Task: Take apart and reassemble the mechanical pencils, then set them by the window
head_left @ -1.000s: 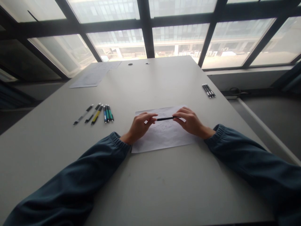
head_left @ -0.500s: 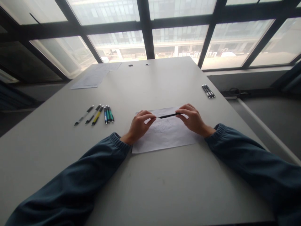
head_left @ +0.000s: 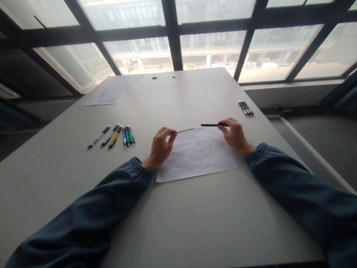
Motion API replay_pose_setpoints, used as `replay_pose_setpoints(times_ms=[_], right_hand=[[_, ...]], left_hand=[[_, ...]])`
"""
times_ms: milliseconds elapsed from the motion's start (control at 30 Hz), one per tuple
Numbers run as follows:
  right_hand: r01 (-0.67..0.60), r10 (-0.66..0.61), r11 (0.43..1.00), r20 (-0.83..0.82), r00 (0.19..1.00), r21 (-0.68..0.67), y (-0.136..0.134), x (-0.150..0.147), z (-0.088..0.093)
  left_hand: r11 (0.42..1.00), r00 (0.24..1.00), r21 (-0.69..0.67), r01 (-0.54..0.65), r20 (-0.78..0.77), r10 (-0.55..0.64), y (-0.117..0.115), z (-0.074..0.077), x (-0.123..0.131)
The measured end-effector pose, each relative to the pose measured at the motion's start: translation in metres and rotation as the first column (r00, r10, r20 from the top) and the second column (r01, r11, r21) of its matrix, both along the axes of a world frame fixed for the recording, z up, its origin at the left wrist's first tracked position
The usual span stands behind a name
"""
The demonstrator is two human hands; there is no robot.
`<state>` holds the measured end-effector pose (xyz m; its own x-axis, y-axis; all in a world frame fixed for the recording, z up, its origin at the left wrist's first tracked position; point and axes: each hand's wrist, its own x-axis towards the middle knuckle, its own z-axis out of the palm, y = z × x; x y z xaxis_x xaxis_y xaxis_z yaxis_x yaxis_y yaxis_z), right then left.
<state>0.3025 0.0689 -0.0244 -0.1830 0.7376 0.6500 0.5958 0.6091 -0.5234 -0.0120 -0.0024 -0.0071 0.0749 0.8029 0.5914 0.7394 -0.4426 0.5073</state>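
Observation:
My left hand (head_left: pixel 161 147) pinches one end of a thin pen refill (head_left: pixel 185 130), which points to the right above the top edge of a white sheet of paper (head_left: pixel 196 160). Between the fingertips of my right hand (head_left: pixel 235 136) is a black pen barrel (head_left: pixel 209 125), held nearly level with its free end toward the left. A gap separates the refill's tip from the barrel. Faint pen marks show on the paper under my hands.
Left of the paper, several pens lie on the white table (head_left: pixel 178 219): a clear-and-black pen (head_left: pixel 98 137), a yellow pen (head_left: pixel 115 137), and a blue and green group (head_left: pixel 128 135). Several black pens (head_left: pixel 246 108) rest near the right edge. More paper sheets (head_left: pixel 104 93) lie far left.
The refill has come out of the barrel as my hands moved apart. My left hand shifted slightly left, and my right hand moved right, holding the barrel more level.

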Motion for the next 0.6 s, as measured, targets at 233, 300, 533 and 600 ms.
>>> replay_pose_setpoints(times_ms=[233, 300, 533, 600], right_hand=[[-0.112, 0.123, 0.989, 0.118, 0.985, -0.100, -0.010, -0.011, -0.001], [-0.127, 0.144, 0.985, 0.152, 0.978, -0.116, -0.011, -0.012, -0.002], [-0.128, 0.166, 0.979, 0.248, 0.954, -0.160, -0.015, -0.014, 0.000], [-0.134, 0.169, 0.980, 0.252, 0.953, -0.150, -0.016, -0.014, 0.000]], left_hand=[[0.983, 0.972, -0.092, 0.161, -0.156, -0.174, -0.001, -0.001, 0.003], [0.971, 0.960, -0.113, 0.209, -0.166, -0.226, -0.001, -0.002, 0.003], [0.948, 0.935, -0.166, 0.272, -0.187, -0.301, 0.000, -0.003, 0.003], [0.948, 0.934, -0.165, 0.273, -0.189, -0.302, 0.000, -0.002, 0.003]])
